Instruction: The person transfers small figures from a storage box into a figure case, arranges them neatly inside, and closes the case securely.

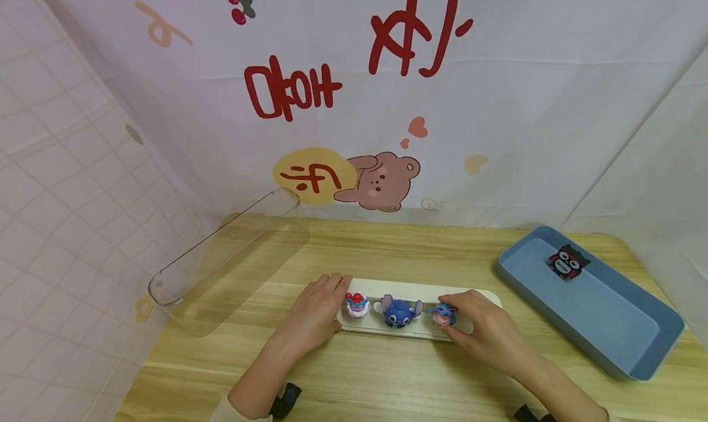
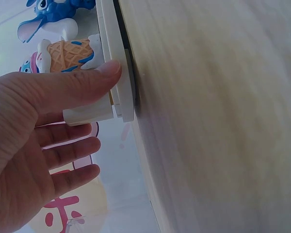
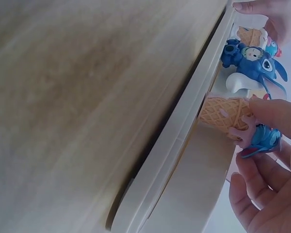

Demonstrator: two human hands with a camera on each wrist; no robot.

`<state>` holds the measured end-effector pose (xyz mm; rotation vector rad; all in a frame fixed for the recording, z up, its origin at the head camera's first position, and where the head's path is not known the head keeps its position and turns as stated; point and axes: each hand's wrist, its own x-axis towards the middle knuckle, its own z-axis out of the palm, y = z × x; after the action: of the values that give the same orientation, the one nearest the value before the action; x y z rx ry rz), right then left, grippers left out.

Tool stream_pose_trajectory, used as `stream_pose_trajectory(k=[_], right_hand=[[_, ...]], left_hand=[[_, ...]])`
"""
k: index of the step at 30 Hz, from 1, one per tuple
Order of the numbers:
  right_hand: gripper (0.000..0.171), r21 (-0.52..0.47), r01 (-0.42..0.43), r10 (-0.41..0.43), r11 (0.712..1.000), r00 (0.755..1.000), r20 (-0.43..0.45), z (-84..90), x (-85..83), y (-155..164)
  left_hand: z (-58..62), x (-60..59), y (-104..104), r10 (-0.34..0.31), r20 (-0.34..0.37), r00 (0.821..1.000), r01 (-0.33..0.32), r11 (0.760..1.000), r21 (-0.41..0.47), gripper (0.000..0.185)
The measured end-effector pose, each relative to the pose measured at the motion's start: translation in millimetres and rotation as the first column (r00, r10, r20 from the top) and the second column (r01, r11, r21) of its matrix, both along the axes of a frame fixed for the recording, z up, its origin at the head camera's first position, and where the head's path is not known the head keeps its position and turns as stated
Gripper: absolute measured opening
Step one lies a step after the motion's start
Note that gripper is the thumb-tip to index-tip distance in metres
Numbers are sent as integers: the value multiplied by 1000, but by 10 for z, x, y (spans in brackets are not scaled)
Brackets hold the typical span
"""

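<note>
Three small figures stand in a row on a long white tray (image 1: 480,295), which lies on the wooden table (image 1: 387,250) with its long axis parallel to the table's near edge, roughly midway between the left and right edges. A clear plastic cover (image 1: 221,256) lies tilted toward the table's far left corner, and a blue tray (image 1: 636,348) with a small owl-like sticker or toy inside sits slanted at the right edge. The left hand (image 1: 315,311) rests at the white tray's left end, fingers fairly straight, the thumb pressed against the tray's rim (the left wrist view shows it flat on the edge, gripping nothing). Beside it stands the figure with a red top (image 1: 357,305) on an ice-cream cone base, then the blue big-eared figure (image 1: 401,311) at the middle. The right hand (image 1: 487,330) is at the tray's right end, its fingertips curled round the pink and blue figure (image 1: 444,314), pinching it where it stands on the tray; the right wrist view shows its cone base still touching the tray surface. That figure lies directly under the right hand's fingertips and well apart from the left hand, with the other two figures between.
</note>
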<state>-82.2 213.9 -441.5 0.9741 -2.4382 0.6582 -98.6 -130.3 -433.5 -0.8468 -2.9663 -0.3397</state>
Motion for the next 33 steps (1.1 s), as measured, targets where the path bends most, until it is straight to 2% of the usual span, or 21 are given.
stream_pose_trajectory(k=[11,33], right_hand=[[61,20,20,-20,1000,1000,13,1,6,-4],[61,-8,-10,10,1000,1000,16,-19,-5,-3]], left_hand=[[-2,-7,3,0,-3,1000,0,1000,-7,91],[8,-4,4,3,0,1000,-3,1000,-12,89]])
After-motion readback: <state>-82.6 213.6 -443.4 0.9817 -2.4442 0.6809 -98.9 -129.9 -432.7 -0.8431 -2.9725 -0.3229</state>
